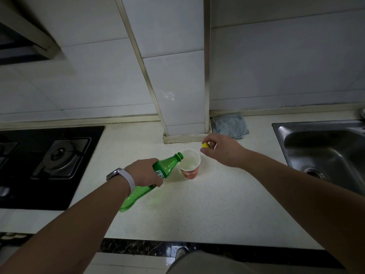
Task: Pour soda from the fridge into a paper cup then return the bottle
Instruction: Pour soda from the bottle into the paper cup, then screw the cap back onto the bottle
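My left hand (145,172) grips a green plastic soda bottle (166,166) around its middle and tilts it, neck up and to the right. The open mouth of the bottle sits over the rim of a red paper cup (190,164) standing on the pale counter (197,204). Pale liquid shows inside the cup. My right hand (219,150) hovers just right of the cup and pinches the yellow bottle cap (205,145) between thumb and fingers.
A black gas hob (49,161) lies to the left and a steel sink (325,151) to the right. A grey cloth (230,125) lies behind, beside a tiled wall column (183,86). The counter's front edge runs near the bottom.
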The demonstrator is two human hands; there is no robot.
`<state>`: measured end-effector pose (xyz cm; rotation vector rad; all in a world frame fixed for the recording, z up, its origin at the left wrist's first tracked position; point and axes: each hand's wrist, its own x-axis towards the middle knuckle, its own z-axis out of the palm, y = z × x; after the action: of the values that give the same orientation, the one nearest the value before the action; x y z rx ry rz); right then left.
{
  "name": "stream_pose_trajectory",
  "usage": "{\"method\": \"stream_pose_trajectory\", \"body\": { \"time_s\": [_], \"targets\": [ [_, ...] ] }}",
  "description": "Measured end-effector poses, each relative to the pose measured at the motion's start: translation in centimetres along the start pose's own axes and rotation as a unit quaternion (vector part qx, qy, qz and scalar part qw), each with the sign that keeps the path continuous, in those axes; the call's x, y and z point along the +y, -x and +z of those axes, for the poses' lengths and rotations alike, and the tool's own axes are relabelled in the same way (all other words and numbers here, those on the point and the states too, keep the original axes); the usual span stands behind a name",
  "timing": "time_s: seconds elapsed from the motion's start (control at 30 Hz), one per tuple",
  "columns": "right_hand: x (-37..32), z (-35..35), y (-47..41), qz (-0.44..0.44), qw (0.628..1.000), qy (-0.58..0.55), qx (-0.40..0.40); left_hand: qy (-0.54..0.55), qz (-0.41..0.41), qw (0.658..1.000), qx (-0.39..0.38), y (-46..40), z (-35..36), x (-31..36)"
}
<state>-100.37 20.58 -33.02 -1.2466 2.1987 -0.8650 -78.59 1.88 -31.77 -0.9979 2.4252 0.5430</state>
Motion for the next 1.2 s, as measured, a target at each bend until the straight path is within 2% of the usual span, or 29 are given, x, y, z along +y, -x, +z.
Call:
{"method": "stream_pose_trajectory", "body": {
  "time_s": [0.67,0.93,1.2],
  "targets": [
    [-1.0,-0.6,0.1,-0.004,1.0,-0.008,0.0,0.102,0.033,0.994,0.034,0.5,-0.4,0.0],
    [-1.7,-0.8,0.2,-0.036,0.999,0.004,-0.013,0.191,0.068,0.976,0.081,0.8,-0.5,-0.1],
    [-2.6,-0.9,-0.1,-0.028,0.999,-0.002,-0.016,0.261,0.106,0.951,0.13,0.9,-0.6,-0.5]
  ]
}}
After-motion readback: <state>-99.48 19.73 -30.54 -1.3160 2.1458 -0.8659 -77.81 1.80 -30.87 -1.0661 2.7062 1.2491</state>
